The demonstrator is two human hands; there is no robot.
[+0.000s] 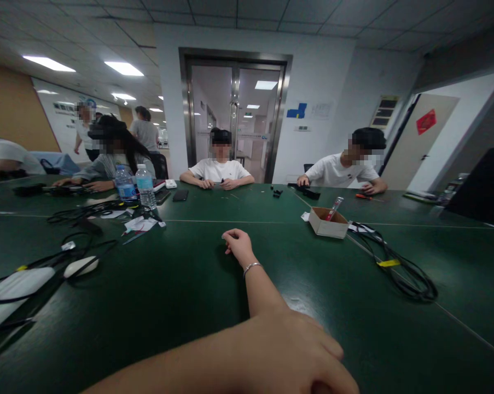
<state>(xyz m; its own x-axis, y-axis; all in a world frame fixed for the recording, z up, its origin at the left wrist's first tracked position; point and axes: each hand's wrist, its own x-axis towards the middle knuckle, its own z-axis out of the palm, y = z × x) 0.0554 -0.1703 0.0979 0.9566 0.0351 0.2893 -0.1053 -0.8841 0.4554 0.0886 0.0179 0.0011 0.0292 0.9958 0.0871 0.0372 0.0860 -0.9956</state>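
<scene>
My left hand (pixel 288 350) is large in the foreground, reaching in from the lower left across my right forearm (pixel 265 290). Its fingers bend downward at the right; their tips and whatever lies under them are hidden. Beyond it, my right hand (pixel 239 245) is stretched out low over the middle of the green table (pixel 181 295), with a silver bracelet (pixel 252 267) at the wrist. The fingers of this hand are curled in, thumb and fingertips close together. If anything is between them, it is too small to make out.
Black cables (pixel 85 246), a white mouse-shaped item (pixel 81 266), papers (pixel 139 225) and two water bottles (pixel 145 186) lie or stand at left. To the right are a small cardboard box (pixel 327 223) and a coiled cable (pixel 411 279). Several people sit across the table.
</scene>
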